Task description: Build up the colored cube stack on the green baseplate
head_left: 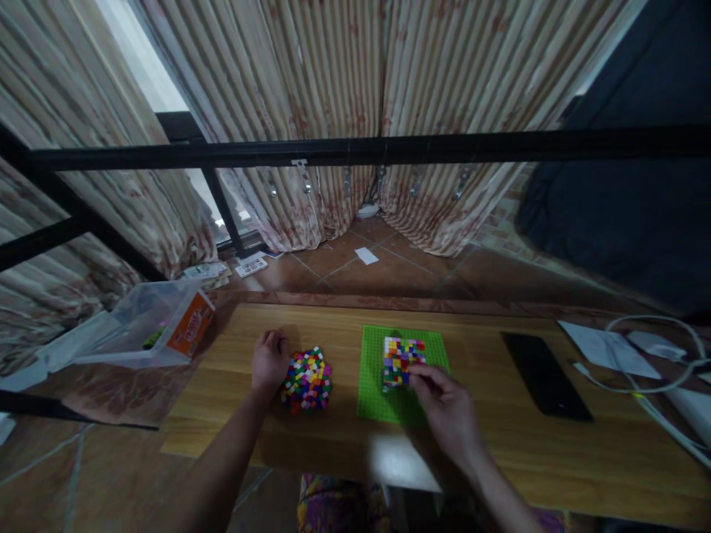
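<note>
A: Head view: a person works at a pale wooden table (500, 459), its grain running lengthwise. What sits at the centre?

B: A flat green studded baseplate (378, 385), square in outline. On its far half stands a block of small multicoloured bricks (403, 358), a tight grid of red, yellow, blue and white.

A: And the hands?

B: The right hand (447, 411) rests at the near right corner of that block, fingertips (418, 377) pinched against its edge. Whether they pinch a single brick cannot be told; the piece is too small.

A: The other?

B: The left hand (270, 360) lies left of the baseplate, fingers curled loosely, holding nothing visible, just beside a rounded heap of loose coloured bricks (306, 381) lying between it and the baseplate.

A: Anything else near the baseplate?

B: To its right, well apart, a glossy black phone (545, 374) lies flat, then white paper (608, 349) and a looping white cable (661, 385). To the left, off the table, a clear plastic box (149, 326) with an orange label. Beyond it, a black metal bar (389, 150) crosses before ribbed, striped curtains (333, 89) over terracotta floor tiles (389, 270).
</note>
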The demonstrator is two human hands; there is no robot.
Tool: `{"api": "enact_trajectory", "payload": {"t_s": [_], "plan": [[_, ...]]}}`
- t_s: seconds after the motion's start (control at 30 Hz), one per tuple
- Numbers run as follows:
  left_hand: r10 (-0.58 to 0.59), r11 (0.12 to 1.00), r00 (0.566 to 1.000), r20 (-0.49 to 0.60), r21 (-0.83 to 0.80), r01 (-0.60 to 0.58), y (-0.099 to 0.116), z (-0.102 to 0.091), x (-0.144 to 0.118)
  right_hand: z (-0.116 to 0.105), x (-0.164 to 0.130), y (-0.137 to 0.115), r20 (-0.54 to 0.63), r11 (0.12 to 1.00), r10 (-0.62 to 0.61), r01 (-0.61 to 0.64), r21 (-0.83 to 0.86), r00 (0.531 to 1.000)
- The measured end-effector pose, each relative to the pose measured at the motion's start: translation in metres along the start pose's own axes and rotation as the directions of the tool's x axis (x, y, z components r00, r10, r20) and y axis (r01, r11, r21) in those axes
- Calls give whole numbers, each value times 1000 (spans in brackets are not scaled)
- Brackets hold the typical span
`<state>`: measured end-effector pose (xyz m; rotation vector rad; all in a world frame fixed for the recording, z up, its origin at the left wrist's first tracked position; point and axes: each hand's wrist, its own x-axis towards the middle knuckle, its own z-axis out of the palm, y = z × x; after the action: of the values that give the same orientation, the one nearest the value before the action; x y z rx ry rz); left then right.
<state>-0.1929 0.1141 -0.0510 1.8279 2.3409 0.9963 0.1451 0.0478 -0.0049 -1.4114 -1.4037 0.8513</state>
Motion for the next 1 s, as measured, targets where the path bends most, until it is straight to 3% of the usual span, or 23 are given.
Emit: {"api": "enact_trajectory", "payload": {"t_s": [0.13,0.3,0.47,0.7,0.83,1.0], "plan": [[6,1000,1000,13,13,-6,0,0,1,-18,35,10,-46,994,62,-66,-92,997],[11,999,1000,28,46,-12,-1,0,2,-16,57,14,-31,975,51,-56,-217,998],[20,999,999,26,44,-21,-2,1,3,-14,58,10,-21,933,18,-24,-360,1000],[-2,1000,1000,20,9,2,0,0,3,-5,53,-8,-43,793,-53,16,-609,998],[9,1000,1000,11,7,-9,-1,0,2,2,51,-7,-78,777,-73,8,-629,994],[-3,1000,1000,13,13,3,-1,0,2,2,50,-2,-88,824,-125,54,-564,988]]}}
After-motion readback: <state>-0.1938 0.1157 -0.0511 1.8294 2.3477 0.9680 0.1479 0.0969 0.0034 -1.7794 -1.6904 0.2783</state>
